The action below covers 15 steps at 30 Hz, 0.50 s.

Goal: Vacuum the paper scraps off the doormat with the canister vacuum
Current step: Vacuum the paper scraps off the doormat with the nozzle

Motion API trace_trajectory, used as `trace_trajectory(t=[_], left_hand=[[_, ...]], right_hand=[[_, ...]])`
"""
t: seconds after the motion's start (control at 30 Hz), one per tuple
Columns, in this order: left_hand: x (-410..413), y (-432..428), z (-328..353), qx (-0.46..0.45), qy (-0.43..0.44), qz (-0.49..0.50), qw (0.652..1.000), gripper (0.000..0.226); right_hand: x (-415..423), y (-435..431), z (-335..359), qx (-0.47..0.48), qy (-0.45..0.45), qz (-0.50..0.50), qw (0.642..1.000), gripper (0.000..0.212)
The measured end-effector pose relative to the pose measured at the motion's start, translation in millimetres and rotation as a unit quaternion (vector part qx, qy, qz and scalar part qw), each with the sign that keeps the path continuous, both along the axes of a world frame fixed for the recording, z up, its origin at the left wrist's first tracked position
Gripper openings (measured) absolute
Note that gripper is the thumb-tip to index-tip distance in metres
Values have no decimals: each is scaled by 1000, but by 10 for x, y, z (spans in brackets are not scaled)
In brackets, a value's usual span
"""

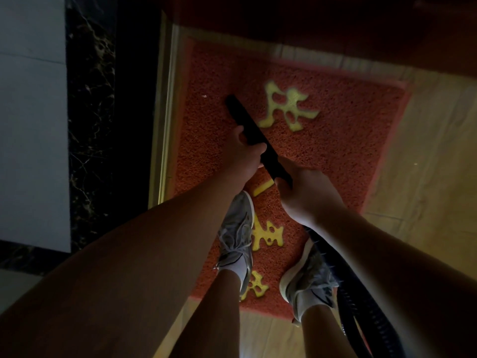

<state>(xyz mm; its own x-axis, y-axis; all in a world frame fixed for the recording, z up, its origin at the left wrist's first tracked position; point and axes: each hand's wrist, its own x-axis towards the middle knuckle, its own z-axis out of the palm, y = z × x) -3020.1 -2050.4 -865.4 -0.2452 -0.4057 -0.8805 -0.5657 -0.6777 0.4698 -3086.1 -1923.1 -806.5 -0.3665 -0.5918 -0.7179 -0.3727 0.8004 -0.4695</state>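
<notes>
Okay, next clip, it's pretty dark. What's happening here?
A person stands on a red doormat and holds a black vacuum nozzle in both hands. The left hand grips it further forward, and the right hand grips it near the ribbed hose. The nozzle tip rests on the mat near the left edge, pointing toward a small white scrap just beyond it. Another pale speck lies on the wooden floor to the right.

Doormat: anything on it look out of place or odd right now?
One small white scrap sits on the doormat, left of the black nozzle tip. Both shoes stand on the mat. Nothing looks spilled or damaged.
</notes>
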Motion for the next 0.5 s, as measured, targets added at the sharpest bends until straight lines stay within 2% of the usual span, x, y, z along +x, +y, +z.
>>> trace_trajectory(t=[0.5], left_hand=[[181,-263,-67,-7,-1,43,999,69]], right_hand=[[139,-263,-113,-13,14,29,999,48]])
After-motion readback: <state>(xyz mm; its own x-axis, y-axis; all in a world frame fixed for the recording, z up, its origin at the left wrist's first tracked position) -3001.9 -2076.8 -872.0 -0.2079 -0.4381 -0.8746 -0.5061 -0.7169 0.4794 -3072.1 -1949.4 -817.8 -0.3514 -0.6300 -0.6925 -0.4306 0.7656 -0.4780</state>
